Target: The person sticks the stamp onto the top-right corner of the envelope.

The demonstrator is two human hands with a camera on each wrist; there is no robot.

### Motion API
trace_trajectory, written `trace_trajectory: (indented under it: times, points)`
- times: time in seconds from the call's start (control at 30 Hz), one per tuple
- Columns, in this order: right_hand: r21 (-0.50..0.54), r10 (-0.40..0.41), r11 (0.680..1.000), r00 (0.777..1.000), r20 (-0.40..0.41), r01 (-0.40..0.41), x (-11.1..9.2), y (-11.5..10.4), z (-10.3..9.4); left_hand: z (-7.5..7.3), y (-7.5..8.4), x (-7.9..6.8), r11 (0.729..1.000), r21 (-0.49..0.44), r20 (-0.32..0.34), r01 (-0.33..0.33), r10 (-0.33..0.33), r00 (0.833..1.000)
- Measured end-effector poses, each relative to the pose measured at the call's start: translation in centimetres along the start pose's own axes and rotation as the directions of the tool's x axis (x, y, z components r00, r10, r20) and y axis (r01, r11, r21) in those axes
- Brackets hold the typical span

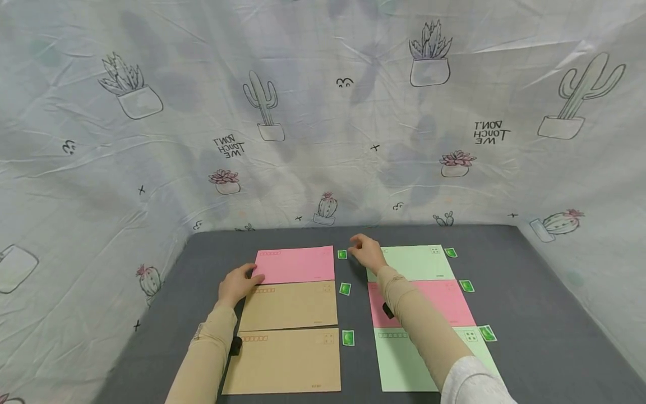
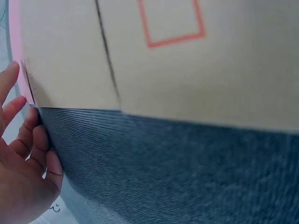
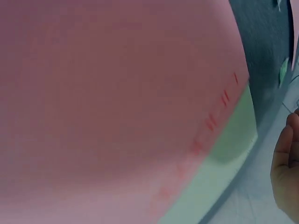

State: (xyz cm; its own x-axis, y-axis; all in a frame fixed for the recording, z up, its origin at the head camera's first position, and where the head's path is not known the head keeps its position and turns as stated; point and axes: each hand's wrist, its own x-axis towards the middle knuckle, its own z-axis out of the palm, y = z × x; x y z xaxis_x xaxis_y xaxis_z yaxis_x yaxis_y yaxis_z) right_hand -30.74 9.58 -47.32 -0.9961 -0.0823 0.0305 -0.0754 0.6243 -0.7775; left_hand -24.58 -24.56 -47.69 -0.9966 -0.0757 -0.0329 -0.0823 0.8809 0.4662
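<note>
At the left edge of the far pink envelope (image 1: pixel 295 265), my left hand (image 1: pixel 236 286) rests with thumb and fingertips touching it. Two tan envelopes (image 1: pixel 290 306) lie below that envelope in the same column. My right hand (image 1: pixel 368 253) hovers with loosely bent fingers between the columns, just right of a small green stamp (image 1: pixel 342 255); nothing shows in its fingers. Two more green stamps, a middle stamp (image 1: pixel 345 289) and a near stamp (image 1: pixel 348 338), lie beside the tan envelopes. In the right wrist view only part of the right hand (image 3: pixel 286 168) shows.
A right column has a far green envelope (image 1: pixel 414 261), a pink envelope (image 1: pixel 444 300) partly under my right forearm, and a near green envelope (image 1: pixel 404 365). Several green stamps (image 1: pixel 466 286) line its right side. A grey cloth (image 1: pixel 535 336) covers the table; a printed curtain (image 1: pixel 313 112) surrounds it.
</note>
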Motion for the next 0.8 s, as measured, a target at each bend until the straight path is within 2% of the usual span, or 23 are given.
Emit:
trace_trajectory:
  times: [0.13, 0.27, 0.5, 0.8]
  points:
    - [0.0, 0.023, 1.0, 1.0, 0.001, -0.023, 0.2, 0.3, 1.3, 0.3, -0.4, 0.1, 0.999, 0.033, -0.005, -0.008, 0.008, 1.0]
    - [-0.049, 0.018, 0.999, 0.999, -0.032, -0.02, 0.4, 0.2, 2.1, 0.5, -0.5, 0.3, 0.999, 0.051, 0.001, 0.002, -0.002, 1.0]
    - [-0.112, 0.004, 0.994, 1.0, -0.014, -0.005, 0.5, -0.3, 2.4, 0.3, -0.3, 0.4, 0.999, 0.033, 0.019, 0.029, -0.029, 0.999]
    - [-0.226, 0.006, 0.974, 1.0, -0.011, -0.008, 0.8, -0.1, 3.0, 0.3, -0.2, 0.4, 0.999, 0.033, 0.014, 0.024, -0.025, 1.0]
